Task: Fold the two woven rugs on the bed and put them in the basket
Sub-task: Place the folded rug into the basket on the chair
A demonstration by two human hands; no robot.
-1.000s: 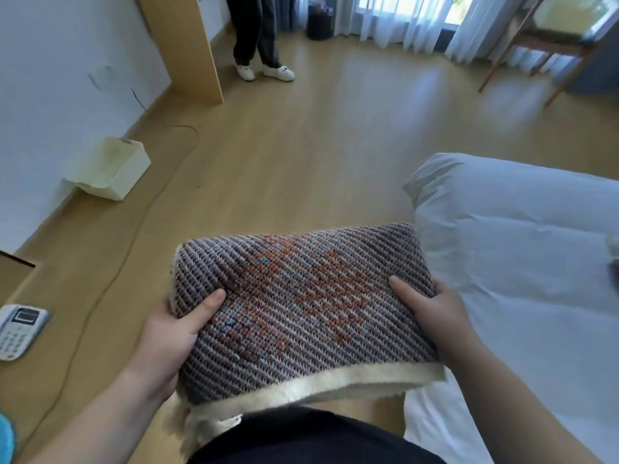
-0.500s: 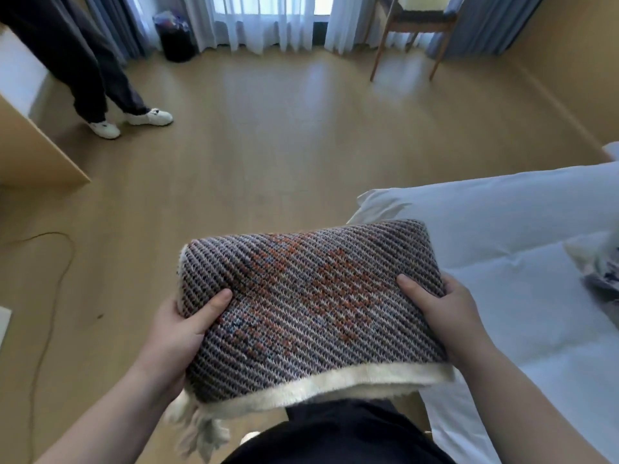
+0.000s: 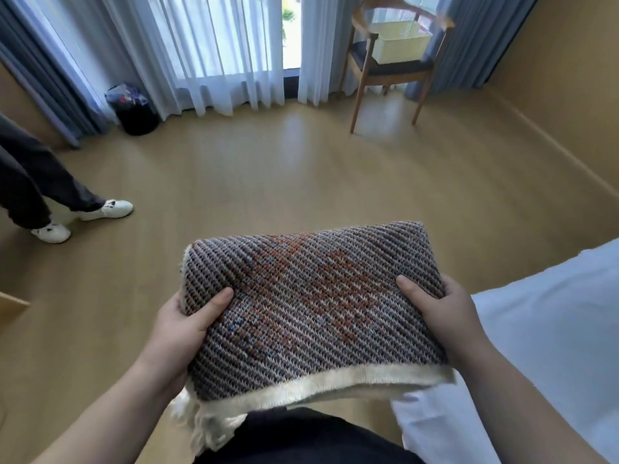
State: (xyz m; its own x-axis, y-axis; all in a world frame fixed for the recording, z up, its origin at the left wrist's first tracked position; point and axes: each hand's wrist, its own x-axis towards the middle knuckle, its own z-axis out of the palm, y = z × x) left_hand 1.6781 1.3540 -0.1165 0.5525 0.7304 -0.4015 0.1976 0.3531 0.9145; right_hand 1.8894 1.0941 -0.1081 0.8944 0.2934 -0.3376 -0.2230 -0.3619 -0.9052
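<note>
A folded woven rug [image 3: 311,309], grey-brown with an orange diamond pattern and a cream fringe, is held flat in front of me above the floor. My left hand [image 3: 182,326] grips its left edge, thumb on top. My right hand [image 3: 438,313] grips its right edge the same way. A pale yellow basket [image 3: 398,45] stands on the seat of a wooden chair [image 3: 365,75] at the far side of the room. The bed [image 3: 549,329] with white sheets lies at my right. No second rug is in view.
Wooden floor stretches between me and the chair. Another person's legs and white shoes [image 3: 100,211] stand at the left. A black bin [image 3: 132,108] sits by the curtains [image 3: 214,51]. A tan wall [image 3: 576,78] runs along the right.
The view has swung right from the left wall and floor towards the window. The chair with the basket has come into sight. Both hands keep the same hold on the rug.
</note>
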